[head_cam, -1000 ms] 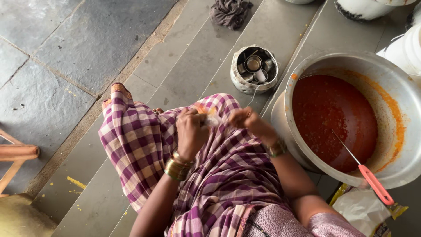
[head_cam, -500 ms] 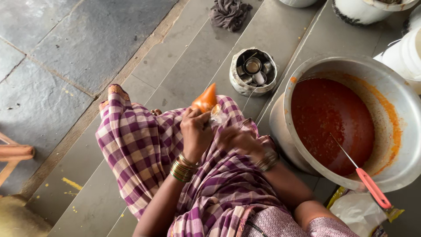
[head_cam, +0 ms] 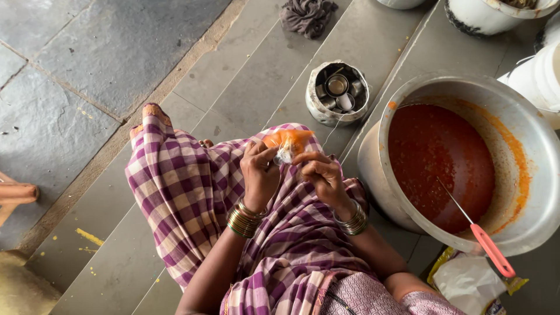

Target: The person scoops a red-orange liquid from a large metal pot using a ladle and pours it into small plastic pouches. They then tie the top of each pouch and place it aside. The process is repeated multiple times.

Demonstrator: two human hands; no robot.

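Both hands meet over the lap, on the purple checked cloth (head_cam: 192, 198). Left hand (head_cam: 259, 175) pinches the small clear bag (head_cam: 287, 142) near its top, and the right hand (head_cam: 321, 175) pinches the bag's neck from the other side, fingers bent in tight. That bag has orange-red sauce in it and sits just above the knees, between the 2 hands. It looks filled already, and the neck looks gathered, so I think closing it is what is left; no knot shows yet, though the fingers hide part of it. A thin thread seems to run from the hands toward the round metal tin (head_cam: 338, 93), which stands on the grey stone floor (head_cam: 116, 52) just past the knees. Inside the tin are small metal cups. Near the right edge of the floor stands the big metal pot (head_cam: 525, 134), with lots of red sauce left in it and a ladle with a pink handle (head_cam: 493, 251) leaning in. A dark rag (head_cam: 308, 14) lies near the top edge.
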